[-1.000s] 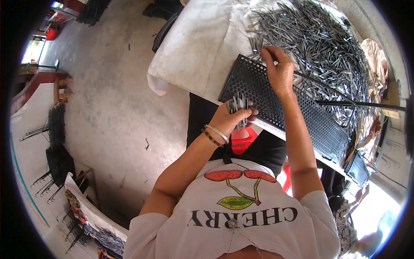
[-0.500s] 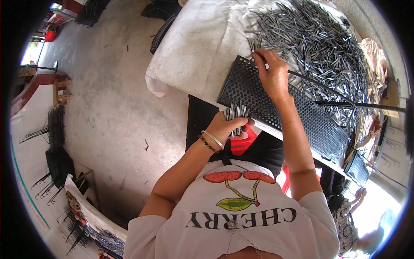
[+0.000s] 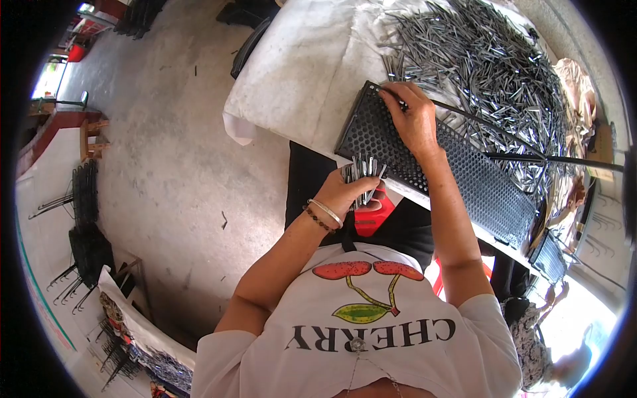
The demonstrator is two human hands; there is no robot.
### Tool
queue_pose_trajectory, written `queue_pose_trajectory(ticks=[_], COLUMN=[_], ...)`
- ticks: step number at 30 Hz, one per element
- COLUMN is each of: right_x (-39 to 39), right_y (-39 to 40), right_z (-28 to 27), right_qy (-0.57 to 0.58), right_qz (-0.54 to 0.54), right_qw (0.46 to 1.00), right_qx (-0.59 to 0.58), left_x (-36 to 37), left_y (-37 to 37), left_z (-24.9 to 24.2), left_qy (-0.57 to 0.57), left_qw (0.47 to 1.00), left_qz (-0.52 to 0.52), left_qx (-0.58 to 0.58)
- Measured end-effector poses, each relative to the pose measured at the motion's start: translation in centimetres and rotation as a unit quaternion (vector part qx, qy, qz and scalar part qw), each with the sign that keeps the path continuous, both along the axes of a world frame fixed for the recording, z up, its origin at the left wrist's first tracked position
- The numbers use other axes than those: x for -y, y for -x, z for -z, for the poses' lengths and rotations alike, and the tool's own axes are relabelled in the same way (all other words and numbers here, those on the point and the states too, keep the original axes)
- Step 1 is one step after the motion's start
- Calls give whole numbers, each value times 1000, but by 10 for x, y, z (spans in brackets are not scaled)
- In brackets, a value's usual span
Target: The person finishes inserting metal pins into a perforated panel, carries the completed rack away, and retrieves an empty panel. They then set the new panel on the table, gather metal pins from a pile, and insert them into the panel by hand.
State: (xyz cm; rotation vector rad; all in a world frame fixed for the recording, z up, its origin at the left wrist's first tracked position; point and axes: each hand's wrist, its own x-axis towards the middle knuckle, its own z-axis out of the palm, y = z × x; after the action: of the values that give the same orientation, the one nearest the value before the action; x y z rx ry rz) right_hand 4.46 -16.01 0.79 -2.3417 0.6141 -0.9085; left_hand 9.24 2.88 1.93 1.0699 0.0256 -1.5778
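A bundle of thin metal strips (image 3: pixel 362 174) is gripped in my left hand (image 3: pixel 348 190), just in front of the table's near edge. My right hand (image 3: pixel 415 119) is bent over the far upper edge of a black perforated metal panel (image 3: pixel 464 167), near its left end. Its thumb and fingers are pressed together at that edge, and whatever they hold is too hidden to name. The panel lies at a slant along the front of the cloth-covered table (image 3: pixel 292 73). Behind it spreads a large heap of metal strips (image 3: pixel 491 73).
Dark rods (image 3: pixel 570 161) extend from the panel to the right over the heap. Another person (image 3: pixel 531 331) is at the lower right. Black racks with hooks (image 3: pixel 86 249) stand at the left. A red stool (image 3: pixel 375 215) shows below the table.
My right hand has moved slightly left and down, from the strips at the heap's edge onto the panel's upper edge. My left hand has barely moved and still holds the bundle.
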Motion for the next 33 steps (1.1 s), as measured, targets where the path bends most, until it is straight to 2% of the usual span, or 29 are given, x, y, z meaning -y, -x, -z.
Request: queue_pose_trajectory(ticks=[4, 7, 10, 11, 15, 18, 20, 23, 26, 27, 30, 33], right_x=[1, -6, -22, -26, -45, -42, -31, -9, 4, 4, 9, 4], right_y=[-1, 4, 22, 27, 39, 42, 41, 31, 16, 15, 12, 13], right_z=[0, -11, -30, -31, -41, -37, -37, -31, -21, -21, -6, -6], right_qy=[7, -49, -273, -356, -531, -503, -424, -307, -221, -200, -55, -11], right_qz=[-2, 11, 6, -55, -124, -64, 7, 96, 98, 100, 69, 55], right_qw=[1000, 998, 960, 931, 835, 860, 905, 944, 967, 973, 996, 998], right_qx=[1, 29, -67, -61, -75, -55, -23, 70, 80, 49, 32, 3], left_x=[-1, -1, 3, 5, 12, 13, 13, 10, 10, 9, 8, 6], left_y=[-1, -1, -5, -7, -8, -8, -8, -4, -1, 3, 3, 3], left_z=[4, -1, -6, -8, -5, -6, -7, -6, -12, -7, -5, -1], left_qy=[46, 49, 59, 66, 76, 55, 35, 5, -21, 5, -3, 15], left_qw=[999, 998, 996, 994, 992, 994, 996, 998, 999, 998, 999, 999], left_qz=[-1, -25, -67, -78, -95, -89, -75, -54, -21, -49, -30, -34], left_qx=[-8, 28, 32, 29, 29, 21, 24, 35, 41, 37, 40, 38])
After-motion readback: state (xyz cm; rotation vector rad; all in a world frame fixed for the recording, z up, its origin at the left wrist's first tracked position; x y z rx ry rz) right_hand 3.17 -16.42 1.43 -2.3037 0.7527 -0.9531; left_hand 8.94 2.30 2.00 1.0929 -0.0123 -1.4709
